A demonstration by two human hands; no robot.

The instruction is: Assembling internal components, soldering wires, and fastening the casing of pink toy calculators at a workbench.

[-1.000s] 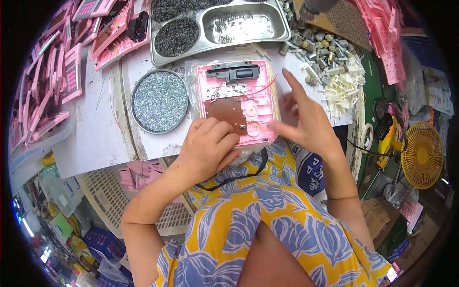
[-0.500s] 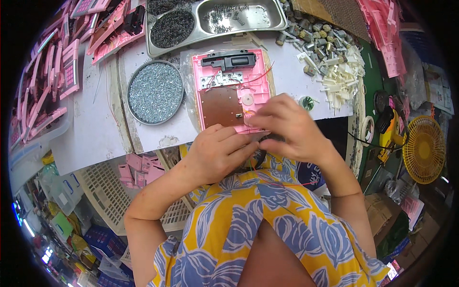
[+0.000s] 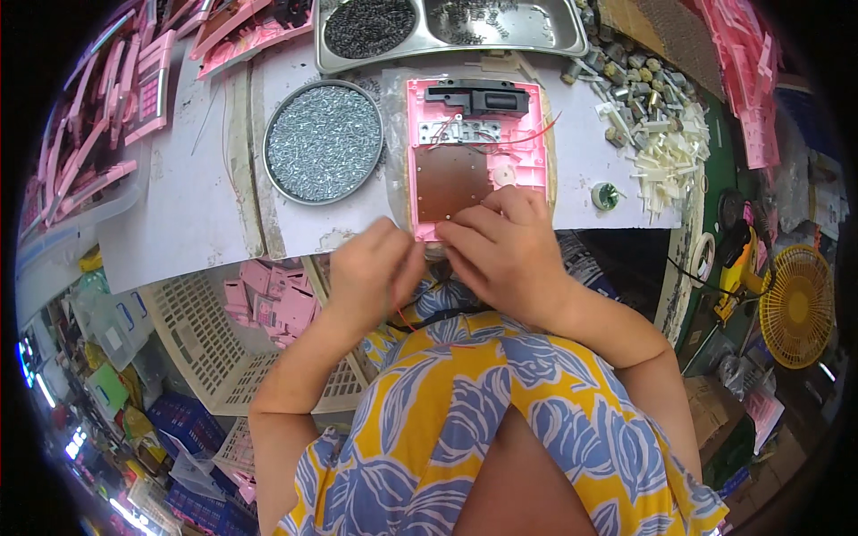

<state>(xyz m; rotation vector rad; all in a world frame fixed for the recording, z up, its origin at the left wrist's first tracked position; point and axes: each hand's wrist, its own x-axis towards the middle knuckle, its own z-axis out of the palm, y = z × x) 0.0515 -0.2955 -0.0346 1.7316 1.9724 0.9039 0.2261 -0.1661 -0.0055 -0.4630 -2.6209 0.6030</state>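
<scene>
A pink plastic casing (image 3: 534, 152) lies on the table in front of me, on a pad wrapped in clear plastic. Fitted into it are a black speaker-like unit (image 3: 478, 96), a metal plate (image 3: 456, 133), a brown circuit board (image 3: 447, 183) and a white round wheel (image 3: 504, 175). My right hand (image 3: 509, 255) curls over the casing's near right edge, fingers on top and thumb below; its grip hides that corner. Just left of that edge, my left hand (image 3: 375, 272) is closed and blurred, with a thin red wire (image 3: 401, 314) trailing beneath its fingers.
A round dish of silver screws (image 3: 323, 143) stands left of the casing. Behind is a steel tray (image 3: 536, 46) with dark small parts. White plastic pieces (image 3: 666, 170), small metal motors (image 3: 630, 85) and a green-white spool (image 3: 605, 196) lie right. A cream basket (image 3: 210, 335) sits below the table.
My left hand has come off the casing and moved left and down with the wire. The right hand has shifted down onto the casing's near edge. The whole view has swung slightly.
</scene>
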